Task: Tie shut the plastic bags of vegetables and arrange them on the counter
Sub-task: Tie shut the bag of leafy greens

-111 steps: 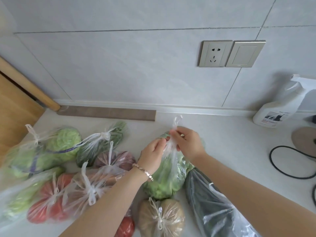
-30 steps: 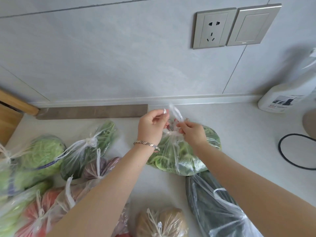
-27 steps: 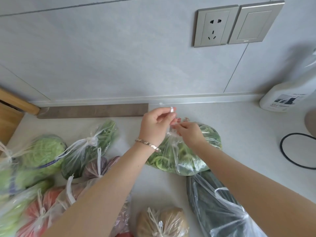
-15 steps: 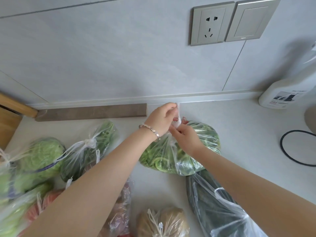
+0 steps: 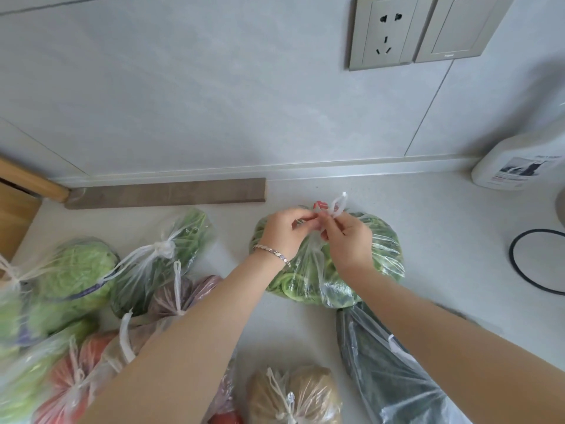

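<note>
Left hand and right hand both pinch the handles above the green-vegetable bag, meeting at its far end; knot unfinished, right hand nearer the loop.

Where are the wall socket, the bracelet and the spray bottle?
wall socket (image 5: 384, 32): head view, middle of its faceplate.
bracelet (image 5: 272, 254): head view, links across the left wrist.
spray bottle (image 5: 519, 166): head view, its label.

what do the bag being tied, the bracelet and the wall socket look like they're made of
Bag of greens: thin clear plastic film; it crinkles, shines and shows the leaves through it.
Bracelet on the left wrist: probably polished metal, with small glinting silver links.
Wall socket: likely moulded plastic with a matte grey-beige face, though a metallic finish is possible.
</note>
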The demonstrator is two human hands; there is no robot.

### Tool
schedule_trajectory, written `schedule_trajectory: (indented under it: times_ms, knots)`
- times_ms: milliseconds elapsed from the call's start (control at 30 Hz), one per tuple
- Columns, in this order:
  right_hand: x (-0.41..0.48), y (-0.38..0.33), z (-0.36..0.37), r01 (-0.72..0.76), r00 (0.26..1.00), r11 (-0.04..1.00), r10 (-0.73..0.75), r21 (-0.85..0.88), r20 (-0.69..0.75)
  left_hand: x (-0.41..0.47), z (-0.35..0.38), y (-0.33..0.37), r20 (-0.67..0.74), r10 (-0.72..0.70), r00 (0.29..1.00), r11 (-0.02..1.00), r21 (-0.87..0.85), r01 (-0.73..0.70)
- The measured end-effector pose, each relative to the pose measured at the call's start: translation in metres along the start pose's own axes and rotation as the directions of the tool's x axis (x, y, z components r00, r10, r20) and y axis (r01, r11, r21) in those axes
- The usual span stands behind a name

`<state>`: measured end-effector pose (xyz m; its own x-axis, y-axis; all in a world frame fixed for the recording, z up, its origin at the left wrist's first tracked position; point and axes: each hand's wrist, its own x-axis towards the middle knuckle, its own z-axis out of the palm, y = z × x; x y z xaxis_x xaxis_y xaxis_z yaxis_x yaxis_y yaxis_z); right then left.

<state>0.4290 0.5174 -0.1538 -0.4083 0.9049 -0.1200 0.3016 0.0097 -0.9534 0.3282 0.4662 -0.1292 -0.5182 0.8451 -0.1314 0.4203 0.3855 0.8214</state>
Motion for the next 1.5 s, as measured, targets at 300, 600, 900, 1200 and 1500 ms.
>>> schedule_trajectory:
  times_ms: [300,600,900,1200,1500]
  knots:
    - [0.009,0.005,0.006,-0.108,0.994,0.993,0.106,-0.054,-0.041,-0.005,0.006,-0.005,0.013,-0.083,0.996,0.995,0.059,0.082]
    - [0.001,-0.002,-0.008,0.053,0.969,0.992,-0.023,-0.115,0.246,0.001,-0.001,-0.002,0.074,-0.297,0.952,0.952,-0.049,0.301]
    - [0.012,-0.008,-0.013,0.525,0.820,0.658,-0.221,-0.539,0.528,0.002,-0.008,0.002,0.178,-0.228,0.957,0.974,0.036,0.225]
    - [0.016,-0.010,-0.021,0.301,0.912,0.882,-0.155,-0.362,0.380,-0.014,0.002,-0.006,0.006,-0.059,0.998,0.996,0.071,0.059]
    - [0.023,-0.016,-0.030,-0.119,0.860,0.987,0.155,-0.105,0.487,-0.015,0.004,-0.017,-0.047,-0.079,0.996,0.996,-0.039,0.077]
